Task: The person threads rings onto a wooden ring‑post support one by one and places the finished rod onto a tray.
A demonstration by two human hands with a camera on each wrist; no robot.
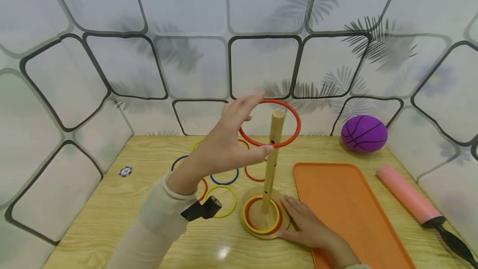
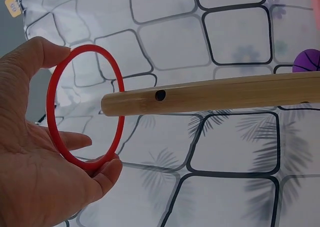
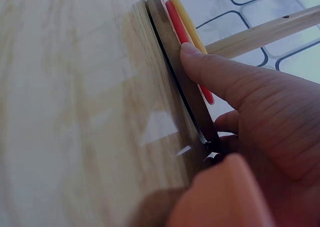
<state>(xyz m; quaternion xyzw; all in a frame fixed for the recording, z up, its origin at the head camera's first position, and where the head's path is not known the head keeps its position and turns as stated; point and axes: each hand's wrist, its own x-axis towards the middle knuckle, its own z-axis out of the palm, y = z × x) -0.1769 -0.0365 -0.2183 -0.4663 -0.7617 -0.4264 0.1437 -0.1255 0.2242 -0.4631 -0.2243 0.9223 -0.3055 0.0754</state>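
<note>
My left hand (image 1: 228, 144) holds a red ring (image 1: 297, 116) between thumb and fingers at the top of a wooden post (image 1: 275, 130). In the head and left wrist views, the post's tip shows within the ring's outline. The post stands upright on a round wooden base (image 1: 249, 197). Around its foot lie a yellow ring (image 1: 244, 221) and a red ring (image 1: 281, 223). With thumb over the rim and fingers round its edge, my right hand (image 1: 310, 225) grips the base. The right wrist view shows the thumb beside the stacked red ring (image 3: 177, 22).
Left of the base lie several loose rings, among them a yellow ring (image 1: 235, 200) and a blue ring (image 1: 224, 184). A poker chip (image 1: 125, 171) is farther left. On the right are an orange tray (image 1: 347, 206), a purple ball (image 1: 364, 134) and a pink pump (image 1: 408, 196).
</note>
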